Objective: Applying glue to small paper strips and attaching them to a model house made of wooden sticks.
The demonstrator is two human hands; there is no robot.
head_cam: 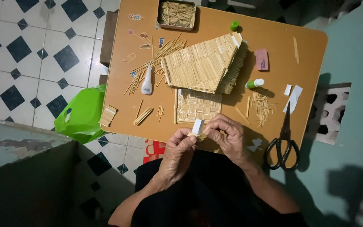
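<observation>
Wooden sticks everywhere; inventory, head view. Both hands meet at the near edge of the counter, pinching one small piece together.

- Left hand: fingers closed on a small stick bundle w/ a white paper tab standing up from it.
- Right hand: fingertips closed on the same bundle from the other side, touching left hand.
- Woven mat: flat square of crossed sticks, just beyond the hands.
- Roof panel: big slanted slab of glued sticks, behind mat, overlapping its far edge.
- Glue bottle: white, lying left of the panel on loose sticks.
- Tin: rectangular, full of sticks, far edge of counter.
- Green cap: near the tin, right of it.
- Green-white tube: right of the panel.
- Pink eraser: right of the panel, apart from tube.
- Scissors: black handles, at the right near corner, blades pointing away.
- Paper scraps: white, by scissor tips.
- Stick stack: left edge of counter.
- Green bag: plastic, on the floor left of counter.
</observation>
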